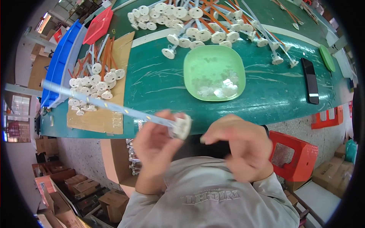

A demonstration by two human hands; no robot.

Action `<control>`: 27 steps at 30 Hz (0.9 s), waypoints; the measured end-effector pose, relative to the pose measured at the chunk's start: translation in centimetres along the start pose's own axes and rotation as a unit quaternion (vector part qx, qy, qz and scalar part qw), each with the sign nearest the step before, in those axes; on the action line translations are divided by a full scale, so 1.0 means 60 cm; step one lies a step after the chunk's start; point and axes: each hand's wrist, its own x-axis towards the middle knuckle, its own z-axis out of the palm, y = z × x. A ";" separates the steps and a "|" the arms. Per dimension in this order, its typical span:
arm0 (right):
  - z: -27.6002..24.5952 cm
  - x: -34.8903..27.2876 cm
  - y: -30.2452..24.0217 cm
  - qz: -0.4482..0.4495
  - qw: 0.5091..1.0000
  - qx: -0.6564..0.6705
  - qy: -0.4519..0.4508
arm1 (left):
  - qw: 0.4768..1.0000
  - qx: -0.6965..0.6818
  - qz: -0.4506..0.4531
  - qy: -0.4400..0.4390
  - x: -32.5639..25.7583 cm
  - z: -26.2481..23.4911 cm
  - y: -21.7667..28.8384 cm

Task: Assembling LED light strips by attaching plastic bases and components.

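Observation:
My left hand (156, 142) is closed around the white round base (183, 127) of an LED strip light (114, 107). The pale strip tilts up and left from the base, its far end smeared by motion. To the right of that base, my right hand (245, 146) hovers with fingers bent and thumb apart. Nothing shows in it, though its fingertips are somewhat blurred. Beyond both hands, a light green bowl (215, 53) on the green table holds small clear or shiny pieces (224, 89).
Many white-based strips (195, 13) with orange or pale stems lie heaped at the back. More bases (97, 68) rest on cardboard (118, 102) at left, beside blue (61, 62) and red trays (97, 24). A black phone (310, 80) lies right; a red stool (294, 167) stands below.

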 end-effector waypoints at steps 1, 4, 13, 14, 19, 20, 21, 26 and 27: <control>-0.009 0.004 -0.011 -0.011 0.988 0.151 -0.016 | 0.999 0.029 -0.025 0.022 0.006 -0.004 0.007; 0.049 0.020 -0.027 -0.076 0.920 0.376 0.074 | 0.979 0.181 -0.051 0.085 -0.003 -0.055 0.027; 0.031 0.041 -0.040 -0.027 0.948 0.315 0.019 | 0.917 0.389 -0.019 0.085 0.008 -0.143 0.055; 0.030 0.045 -0.038 -0.026 0.948 0.318 0.005 | 0.917 0.388 -0.019 0.087 0.019 -0.170 0.066; 0.032 0.055 -0.036 -0.040 0.937 0.340 -0.070 | 0.687 0.724 0.014 0.060 0.120 -0.330 0.187; 0.030 0.057 -0.039 -0.041 0.935 0.344 -0.079 | 0.686 0.726 0.014 0.057 0.154 -0.368 0.215; 0.030 0.060 -0.040 -0.043 0.931 0.351 -0.090 | 0.662 0.746 0.040 0.059 0.185 -0.409 0.247; 0.063 0.048 -0.036 -0.109 0.938 0.326 -0.036 | 0.624 0.775 -0.047 0.087 0.268 -0.517 0.359; 0.097 0.026 -0.022 -0.127 0.957 0.243 0.093 | 0.615 0.784 -0.042 0.072 0.294 -0.531 0.340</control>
